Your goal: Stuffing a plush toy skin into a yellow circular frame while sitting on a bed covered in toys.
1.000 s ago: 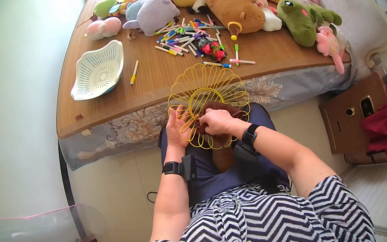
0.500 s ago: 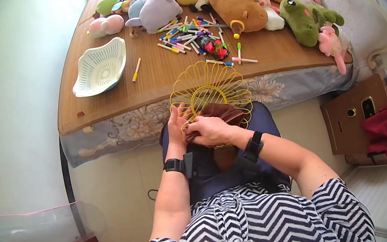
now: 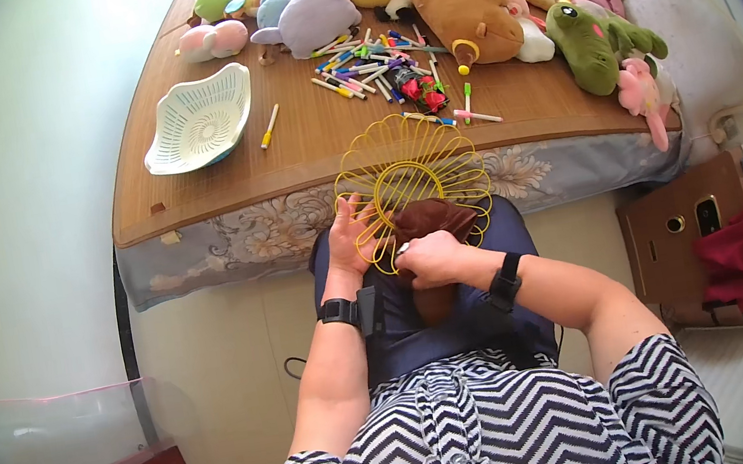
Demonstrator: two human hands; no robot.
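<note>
A yellow wire basket (image 3: 407, 164) with looped petal-like edges rests over my lap, tilted against the bed's front edge. My left hand (image 3: 353, 237) holds its left rim, fingers stretched up along the wire loops. Closed at the basket's near rim, my right hand (image 3: 430, 260) grips a brown cloth (image 3: 434, 220). Part of the cloth spreads over the basket's near side, and more brown shows below the hand. A small pale bit shows at my right fingertips, too small to name.
On the bed's wooden mat (image 3: 221, 192) lie a white slotted basket (image 3: 200, 123), a lone marker (image 3: 270, 126), a pile of markers (image 3: 357, 71) and red artificial roses (image 3: 423, 90). Plush toys (image 3: 465, 7) line the back. A brown safe (image 3: 660, 237) with a red cloth (image 3: 739, 249) stands right.
My right hand has moved right and slightly down, away from my left hand, along the near rim with the cloth. My left hand stays at the basket's left rim.
</note>
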